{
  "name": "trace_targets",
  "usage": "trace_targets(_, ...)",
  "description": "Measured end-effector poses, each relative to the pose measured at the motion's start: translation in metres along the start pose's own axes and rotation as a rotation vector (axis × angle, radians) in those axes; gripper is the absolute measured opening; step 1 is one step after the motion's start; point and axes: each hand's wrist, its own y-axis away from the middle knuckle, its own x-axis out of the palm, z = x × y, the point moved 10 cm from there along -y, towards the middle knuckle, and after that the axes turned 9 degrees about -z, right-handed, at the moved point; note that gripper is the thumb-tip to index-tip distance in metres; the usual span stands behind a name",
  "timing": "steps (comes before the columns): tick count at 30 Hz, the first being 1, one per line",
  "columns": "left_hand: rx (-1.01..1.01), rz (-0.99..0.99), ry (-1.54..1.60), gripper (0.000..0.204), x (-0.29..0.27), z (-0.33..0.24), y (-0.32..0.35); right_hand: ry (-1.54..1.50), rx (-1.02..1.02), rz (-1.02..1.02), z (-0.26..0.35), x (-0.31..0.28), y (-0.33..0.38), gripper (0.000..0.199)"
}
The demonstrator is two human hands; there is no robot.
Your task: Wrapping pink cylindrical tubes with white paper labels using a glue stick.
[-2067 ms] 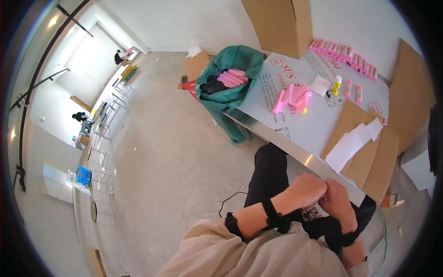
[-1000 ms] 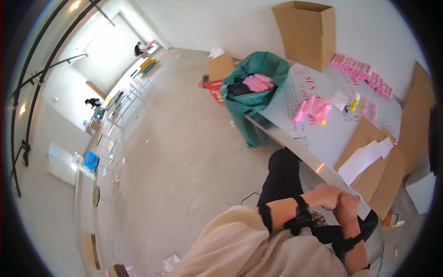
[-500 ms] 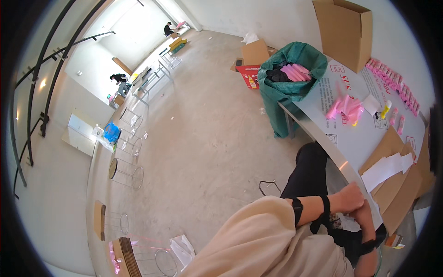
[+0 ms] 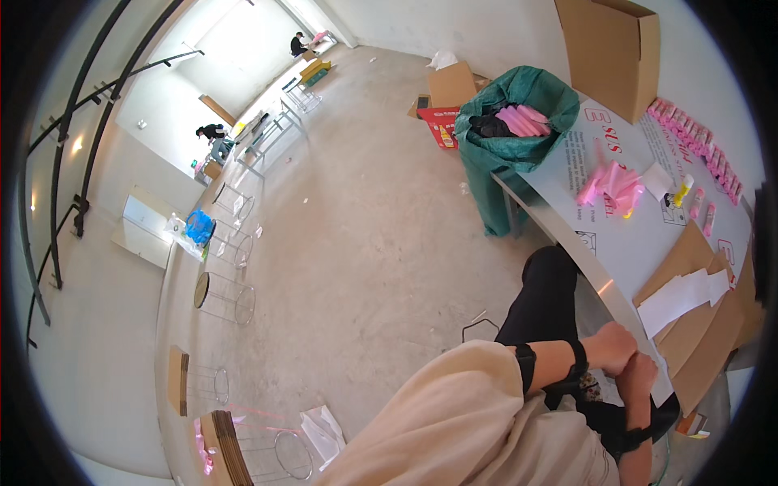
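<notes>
My left hand, its fingers curled closed, rests against my right hand just off the front edge of the table. The right hand's fingers are also bent inward. Whatever they hold, if anything, is hidden. Dark straps wrap both wrists. On the table beyond lies flattened brown cardboard with torn white paper on it. Farther back are a heap of pink pieces, a small yellow-and-white tube and two small pink tubes.
A row of pink tubes lines the table's back beside an open carton. A green sack holding pink and black pieces stands at the table's far end. Stools and stacked cardboard stand at left. Two people work far off.
My left hand has shifted slightly, and the right hand has come up closer beside it. The whole view has tilted a little; things on the table lie as before.
</notes>
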Motion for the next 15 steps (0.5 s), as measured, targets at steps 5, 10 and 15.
trace_targets(5,0.314,-0.148,-0.169,0.010,-0.011,-0.031,0.003,-0.647,0.344,0.267,-0.020,0.034,0.015,0.013)
trace_targets(10,0.011,-0.090,0.011,0.013,-0.004,0.005,-0.002,-0.122,0.027,0.050,-0.003,0.011,-0.001,0.020)
trace_targets(15,0.254,-0.130,-0.103,0.012,-0.012,-0.018,-0.004,-0.871,0.510,0.348,-0.036,0.064,0.019,0.012)
